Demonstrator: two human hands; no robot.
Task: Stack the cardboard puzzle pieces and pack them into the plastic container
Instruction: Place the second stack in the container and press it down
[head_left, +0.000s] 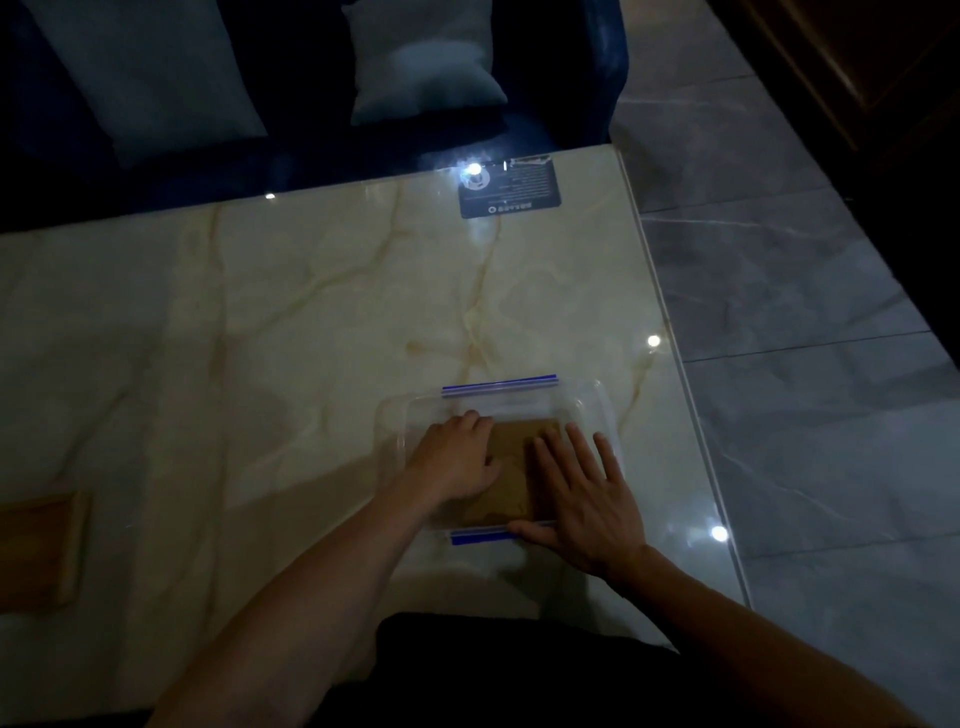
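Observation:
A clear plastic container (587, 400) with blue clips at its far and near sides stands on the marble table near the right edge. Brown cardboard puzzle pieces (511, 467) lie flat inside it as one stack. My left hand (454, 457) rests on the stack's left part with its fingers bent over the cardboard. My right hand (582, 493) lies flat on the right part, fingers straight and spread, thumb along the near blue clip (475, 538).
The marble table (260, 338) extends far to the left. A wooden board (39, 551) sits at the left edge. A dark card (509, 189) lies at the far edge. A dark sofa with cushions (426, 67) stands behind; tiled floor lies right.

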